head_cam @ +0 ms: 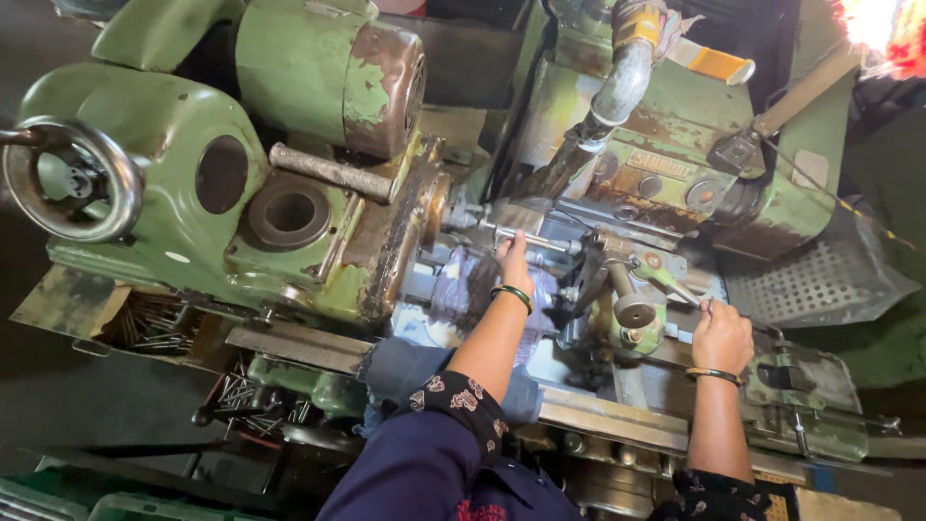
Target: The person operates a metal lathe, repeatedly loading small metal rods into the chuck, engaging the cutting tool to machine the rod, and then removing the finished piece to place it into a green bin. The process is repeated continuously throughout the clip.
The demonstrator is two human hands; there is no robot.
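I look down on a worn green metalworking machine with peeling paint. My left hand reaches into its middle and pinches a thin metal rod that lies across the work zone. My right hand is closed around a slim green lever handle on the right side. Both wrists wear green bangles. A spinning grey wheel sits just left of my left hand.
A round handwheel sticks out at the far left. A tray of thin metal pins sits under the machine's left part, with more pins below. A perforated metal guard is at the right. A grey hose hangs from above.
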